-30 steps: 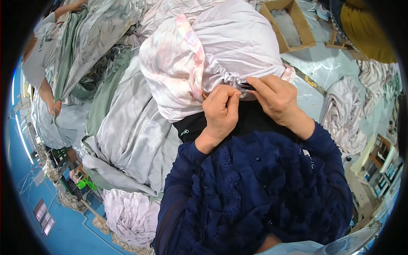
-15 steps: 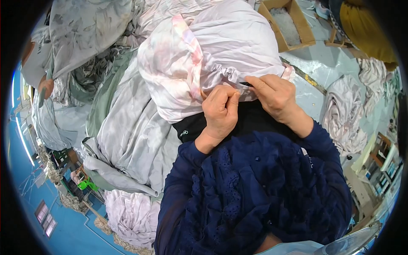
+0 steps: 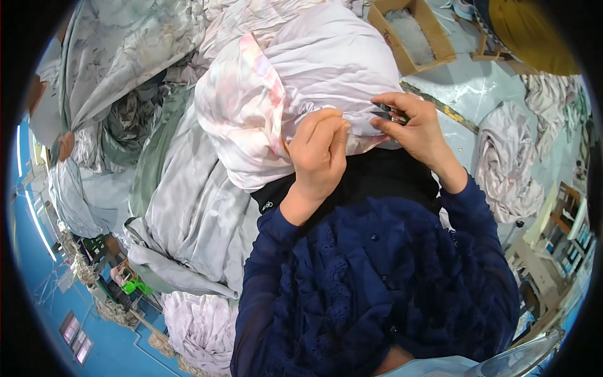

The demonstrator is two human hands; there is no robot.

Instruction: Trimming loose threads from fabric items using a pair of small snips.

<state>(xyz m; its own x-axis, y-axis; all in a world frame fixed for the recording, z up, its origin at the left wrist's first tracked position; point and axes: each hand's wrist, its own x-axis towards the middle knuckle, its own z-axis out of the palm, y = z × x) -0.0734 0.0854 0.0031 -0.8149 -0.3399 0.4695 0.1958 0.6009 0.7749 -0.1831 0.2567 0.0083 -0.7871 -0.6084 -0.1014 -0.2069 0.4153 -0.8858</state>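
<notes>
A large bundle of pale pink-and-white fabric (image 3: 333, 63) lies across my lap, with a pastel-patterned band down its left part. My left hand (image 3: 317, 157) is closed, thumb and fingers pinching the gathered near edge of this fabric. To the right, my right hand (image 3: 419, 129) holds small dark thread snips (image 3: 396, 115) between thumb and fingers. Their pointed tip faces left, toward the left hand, a short gap from it. Part of the snips is hidden in the right palm. Black cloth (image 3: 383, 173) shows beneath the fabric, next to my body.
Grey-white fabric (image 3: 195, 195) drapes down at the left, beside a green strip (image 3: 151, 144). A person's hand (image 3: 63, 146) shows at the far left by hanging cloth. At the upper right stands an open cardboard box (image 3: 440, 47). A crumpled fabric heap (image 3: 509, 163) lies on the floor at the right.
My right hand has drawn away to the right with the snips, its thumb and forefinger spread wider. The left hand still pinches the fabric, slightly raised. The whole view has shifted a little.
</notes>
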